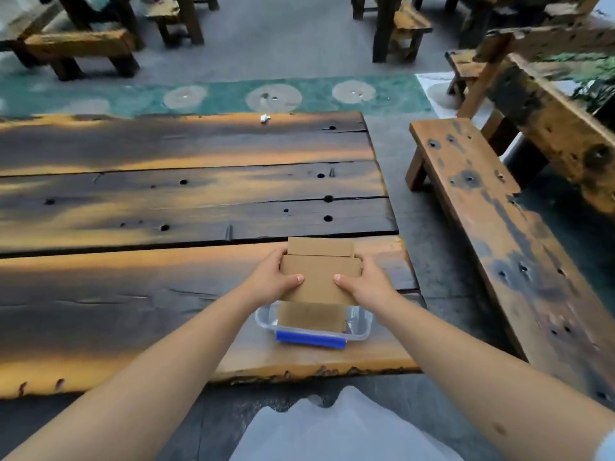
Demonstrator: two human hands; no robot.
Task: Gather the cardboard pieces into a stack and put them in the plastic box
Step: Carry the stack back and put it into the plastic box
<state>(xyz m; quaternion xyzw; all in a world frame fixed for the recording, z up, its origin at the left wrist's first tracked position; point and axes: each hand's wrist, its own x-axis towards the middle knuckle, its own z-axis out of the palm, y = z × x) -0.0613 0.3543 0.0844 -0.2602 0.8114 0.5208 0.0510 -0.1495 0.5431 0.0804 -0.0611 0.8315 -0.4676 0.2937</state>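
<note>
A stack of brown cardboard pieces (318,277) is held just above the far end of a clear plastic box (361,322) with a blue clip (311,338). My left hand (271,277) grips the stack's left edge, thumb on top. My right hand (369,284) grips its right edge, thumb on top as well. One piece sticks out at the far side of the stack. More cardboard (311,316) shows inside the box below the stack. The box stands on the wooden table (133,294) near its front right corner.
A long wooden bench (499,234) runs along the table's right side, across a gap of grey floor. A small white scrap (264,119) lies at the table's far edge. More benches and tables stand beyond.
</note>
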